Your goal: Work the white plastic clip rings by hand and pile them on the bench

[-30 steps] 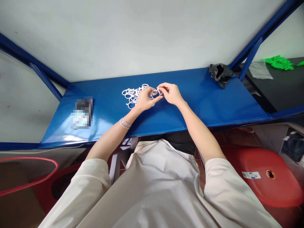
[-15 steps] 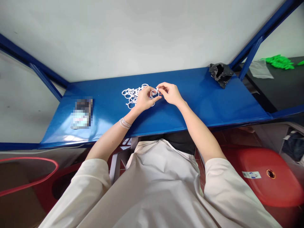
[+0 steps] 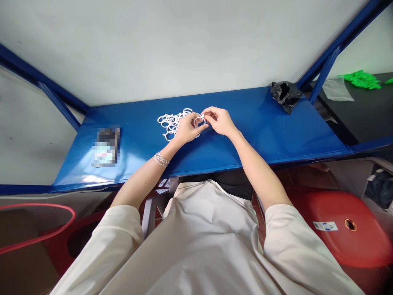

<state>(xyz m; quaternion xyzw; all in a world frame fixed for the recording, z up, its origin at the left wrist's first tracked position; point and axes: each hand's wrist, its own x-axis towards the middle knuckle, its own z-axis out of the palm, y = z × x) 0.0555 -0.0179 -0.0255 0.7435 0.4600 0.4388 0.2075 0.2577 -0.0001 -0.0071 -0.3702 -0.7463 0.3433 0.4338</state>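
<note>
There — the right hand point(image 3: 220, 121) pinched a white plastic ring point(image 3: 199, 120) between its fingers, the left hand point(image 3: 187, 129) curled against it, maybe gripping too — just beside a tangled pile of rings point(image 3: 166, 125) on the blue counter point(image 3: 260, 131).

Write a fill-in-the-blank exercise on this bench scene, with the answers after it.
The hand nearer the loose pile of white plastic rings has silver bangles on its wrist, so it is the person's ____ hand.
The other hand pinches a white plastic ring at the pile's edge, on a glossy ____ metal bench.
A crumpled black plastic bag lies on the bench, to the person's ____ of both hands.
Missing words: left; blue; right.
</note>
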